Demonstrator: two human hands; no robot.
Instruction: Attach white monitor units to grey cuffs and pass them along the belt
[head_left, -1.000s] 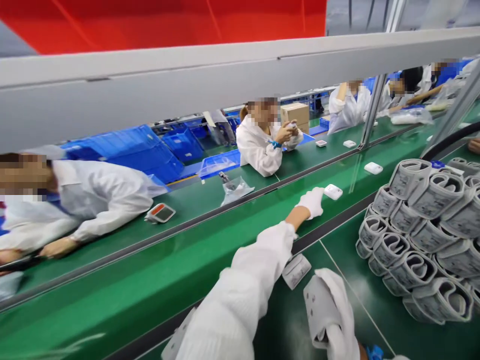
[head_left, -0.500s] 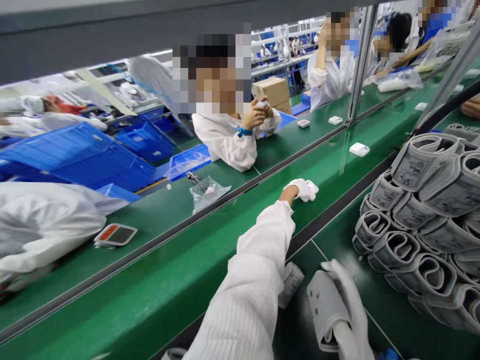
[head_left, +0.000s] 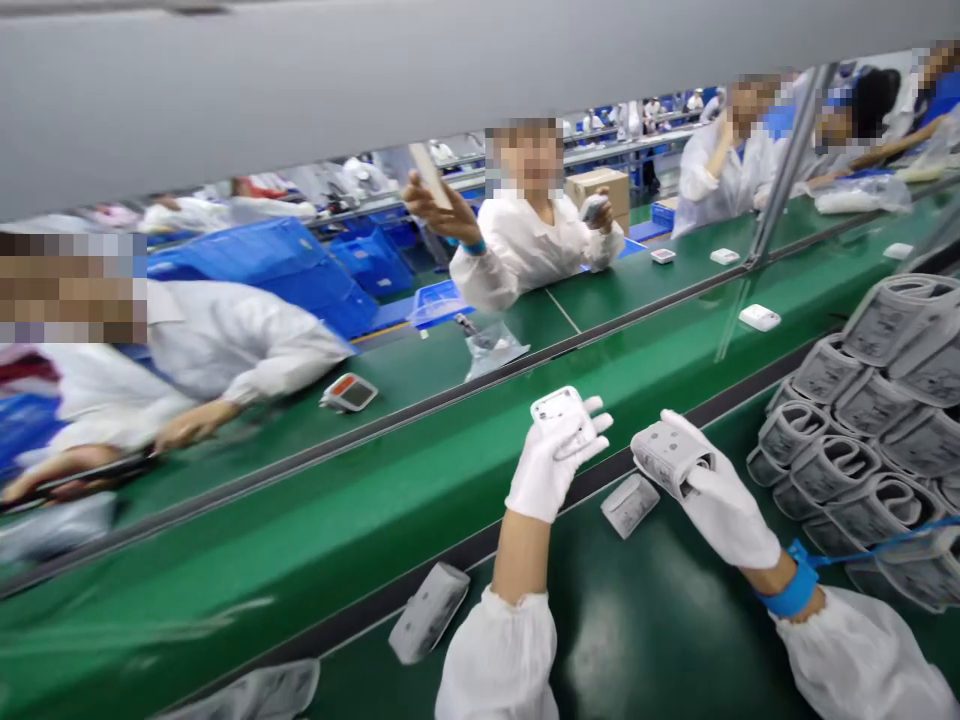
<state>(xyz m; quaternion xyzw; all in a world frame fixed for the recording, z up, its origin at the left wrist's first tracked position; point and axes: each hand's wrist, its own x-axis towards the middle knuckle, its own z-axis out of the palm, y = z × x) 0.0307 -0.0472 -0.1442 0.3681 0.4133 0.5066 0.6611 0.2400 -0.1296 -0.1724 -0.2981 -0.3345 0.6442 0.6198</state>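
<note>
My gloved left hand (head_left: 541, 475) is closed on a white plastic device housing (head_left: 559, 408), its open-looking back turned up, above the green conveyor belt. In my gloved right hand (head_left: 727, 505) is a rolled grey cuff (head_left: 671, 455), with my thumb in the roll's opening. A blue wrist strap (head_left: 791, 588) circles my right wrist. Just below that cuff lies another rolled cuff (head_left: 630, 504) at the edge of the near bench. To the left of my forearm rests a further rolled cuff (head_left: 429, 612).
Stacked rolled cuffs (head_left: 862, 430) rise at the right. Another white device (head_left: 760, 317) sits on the belt (head_left: 337, 500). Across it, co-workers in white coats sit at the far bench, with a screened device (head_left: 350, 392) and a plastic bag (head_left: 495, 348). A grey beam (head_left: 450, 80) crosses overhead.
My left hand has picked up the white device from the belt and drawn it back left. My right hand has raised its cuff toward the belt. The co-worker opposite has lifted one hand.
</note>
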